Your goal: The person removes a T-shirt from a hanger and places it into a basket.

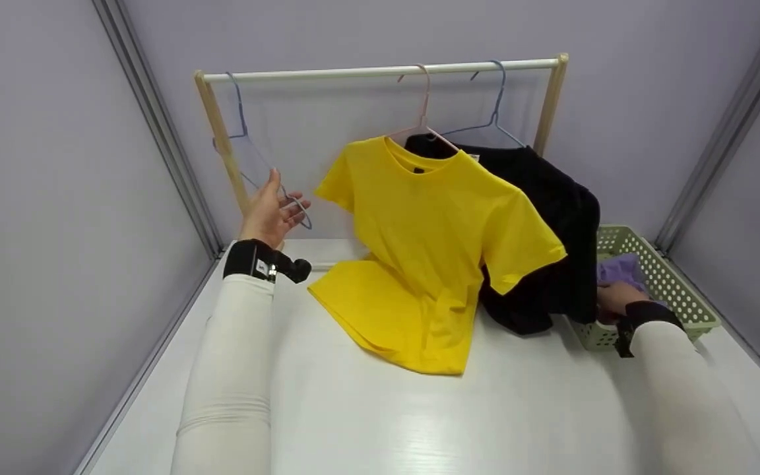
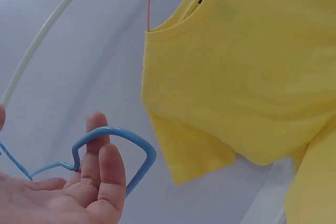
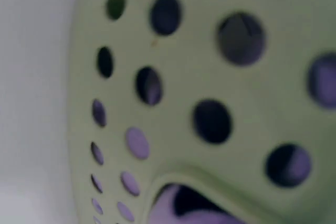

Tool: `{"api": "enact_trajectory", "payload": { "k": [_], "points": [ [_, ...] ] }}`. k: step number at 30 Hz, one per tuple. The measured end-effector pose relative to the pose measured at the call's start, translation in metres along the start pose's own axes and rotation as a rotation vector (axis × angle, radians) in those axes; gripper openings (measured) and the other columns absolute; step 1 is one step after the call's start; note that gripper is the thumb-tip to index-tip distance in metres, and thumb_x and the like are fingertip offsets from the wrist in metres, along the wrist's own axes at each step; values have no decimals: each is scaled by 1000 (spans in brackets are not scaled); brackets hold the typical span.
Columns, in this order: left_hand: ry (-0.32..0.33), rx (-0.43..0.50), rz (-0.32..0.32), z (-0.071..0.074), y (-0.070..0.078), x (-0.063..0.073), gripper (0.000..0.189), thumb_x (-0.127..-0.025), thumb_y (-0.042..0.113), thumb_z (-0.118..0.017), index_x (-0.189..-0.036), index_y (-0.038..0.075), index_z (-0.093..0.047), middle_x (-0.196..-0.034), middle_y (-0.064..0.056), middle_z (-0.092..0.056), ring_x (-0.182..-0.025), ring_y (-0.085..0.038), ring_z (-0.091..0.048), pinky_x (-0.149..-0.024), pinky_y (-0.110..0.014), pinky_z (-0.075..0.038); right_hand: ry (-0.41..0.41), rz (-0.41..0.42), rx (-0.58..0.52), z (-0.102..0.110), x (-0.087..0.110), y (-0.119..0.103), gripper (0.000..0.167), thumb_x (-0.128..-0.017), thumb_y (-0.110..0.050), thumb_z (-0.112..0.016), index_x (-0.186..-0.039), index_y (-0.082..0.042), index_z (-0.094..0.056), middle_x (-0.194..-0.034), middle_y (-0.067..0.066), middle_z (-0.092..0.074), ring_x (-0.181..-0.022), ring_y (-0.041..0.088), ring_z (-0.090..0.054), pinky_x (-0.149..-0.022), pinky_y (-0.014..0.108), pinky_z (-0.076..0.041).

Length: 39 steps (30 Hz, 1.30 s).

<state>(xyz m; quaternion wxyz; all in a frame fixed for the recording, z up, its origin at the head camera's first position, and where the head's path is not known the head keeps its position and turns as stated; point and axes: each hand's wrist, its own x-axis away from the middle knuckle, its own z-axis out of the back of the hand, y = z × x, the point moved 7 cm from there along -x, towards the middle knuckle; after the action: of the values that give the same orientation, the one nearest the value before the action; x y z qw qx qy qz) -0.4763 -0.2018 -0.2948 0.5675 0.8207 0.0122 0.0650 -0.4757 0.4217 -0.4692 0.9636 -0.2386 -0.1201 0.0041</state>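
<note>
My left hand (image 1: 270, 210), palm turned up and fingers extended, is at the lower end of a blue wire hanger (image 1: 245, 109) hooked on the rail's left end. In the left wrist view the hanger's bent corner (image 2: 118, 131) lies across the fingers (image 2: 112, 174). My right hand (image 1: 621, 298) reaches into a green basket (image 1: 673, 280), right beside a purple cloth (image 1: 621, 269); its fingertips are hidden. The right wrist view is filled by the basket's holed wall (image 3: 184, 82), with purple and black cloth showing through the holes.
A yellow T-shirt (image 1: 426, 218) hangs from a pink hanger (image 1: 424, 99), its hem lying on the white table (image 1: 367, 409). Behind it, a black garment (image 1: 551, 191) hangs from another blue hanger (image 1: 499, 99). The rack has a white rail (image 1: 327, 74) and wooden posts.
</note>
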Motion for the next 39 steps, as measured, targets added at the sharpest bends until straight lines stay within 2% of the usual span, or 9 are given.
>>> {"api": "enact_trajectory", "payload": {
  "k": [4,8,13,18,20,24,30,34,39],
  "points": [
    [-1,38,25,0,0,1,74,-106,58,-37,-164,28,-2,-142,-15,-47,-121,-28,-60,-86,-24,-55,264,-69,-20,26,9,0,75,-108,-46,-21,-110,18,-60,-120,41,-62,-109,58,-61,-96,66,-47],
    [-2,34,30,-1,1,3,75,-106,59,-36,-165,31,0,-160,-17,-36,-137,-31,-52,-83,-22,-56,514,-125,-140,53,23,-9,65,-108,-32,-16,-105,16,-59,-124,43,-58,-118,61,-53,-110,71,-32],
    [6,30,25,0,1,4,77,-106,59,-37,-165,29,1,-163,-18,-34,-135,-30,-53,-82,-23,-55,838,-125,-407,91,41,-37,56,-109,-31,-26,-137,9,-52,-135,32,-58,-129,51,-47,-120,55,-24],
    [16,12,41,2,0,3,80,-105,61,-38,-166,28,4,-169,-19,-24,-145,-31,-47,-102,-30,-51,1159,20,-551,118,57,-83,20,-104,-21,-46,-114,-7,-57,-102,-11,-47,-105,12,-38,-103,36,-31],
    [25,2,44,2,0,3,79,-106,60,-37,-166,27,3,-170,-18,-21,-148,-30,-44,-104,-29,-50,1214,127,-552,123,62,-106,13,-102,-15,-50,-110,-6,-55,-101,-12,-45,-103,11,-33,-102,34,-28],
    [107,-37,13,4,3,3,76,-107,59,-35,-166,24,-3,-171,-16,-20,-146,-30,-46,-95,-25,-51,1203,321,-503,120,67,-152,22,-100,-11,-52,-116,5,-54,-114,13,-54,-112,26,-34,-103,36,-26],
    [293,-234,-126,6,13,10,84,-106,62,-31,-165,17,6,-175,-5,-5,-158,-23,-25,-126,-31,-29,1047,538,-292,98,62,-218,31,-102,-13,-55,-126,6,-57,-127,27,-56,-120,41,-38,-103,50,-32],
    [318,-281,-264,-4,19,14,83,-109,56,-33,-164,13,11,-174,-9,-6,-162,-22,-11,-131,-34,-13,888,518,-182,83,51,-245,37,-106,-19,-53,-136,2,-54,-137,24,-55,-128,43,-40,-100,61,-36],
    [273,-315,-409,-26,23,16,77,-111,45,-37,-165,9,4,-166,-18,-23,-156,-28,-27,-129,-38,-24,731,369,-158,70,34,-260,46,-111,-29,-45,-147,-2,-47,-146,21,-54,-132,42,-40,-102,60,-35]
  ]
}}
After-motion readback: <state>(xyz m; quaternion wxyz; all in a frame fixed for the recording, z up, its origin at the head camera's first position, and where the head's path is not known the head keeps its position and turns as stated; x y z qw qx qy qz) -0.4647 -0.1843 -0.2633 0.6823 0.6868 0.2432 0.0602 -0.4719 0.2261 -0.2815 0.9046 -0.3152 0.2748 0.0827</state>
